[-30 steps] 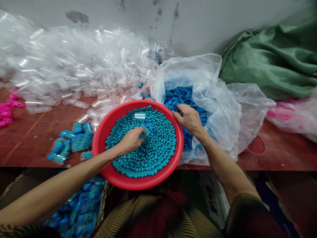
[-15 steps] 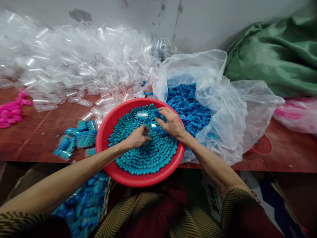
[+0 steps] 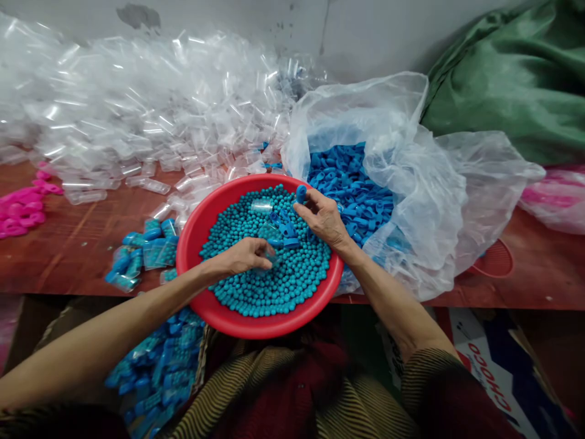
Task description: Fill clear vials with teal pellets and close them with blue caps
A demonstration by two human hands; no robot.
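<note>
A red basin (image 3: 192,299) holds a bed of small teal beads (image 3: 256,300). Over the beads, my left hand (image 3: 247,255) is closed around a clear plastic container (image 3: 270,260), partly hidden by the fingers. My right hand (image 3: 325,221), at the basin's right rim, pinches a blue cap (image 3: 301,194) between thumb and fingers. Between the hands, several loose blue caps (image 3: 287,233) lie on the beads, beside a bead-filled container (image 3: 269,231). Another clear container (image 3: 262,206) rests on its side farther back in the basin.
Behind the basin is a large heap of clear containers (image 3: 150,110). An open plastic bag (image 3: 411,183) of blue caps (image 3: 351,183) stands right. Filled containers (image 3: 158,253) lie left, with more in a box below. Pink parts (image 3: 21,210) sit far left; a red strainer-like item (image 3: 496,259) lies right.
My right hand has moved left from the bag of blue caps to the basin, bringing a cap. More blue caps now lie on the beads. My left hand has stayed low over them.
</note>
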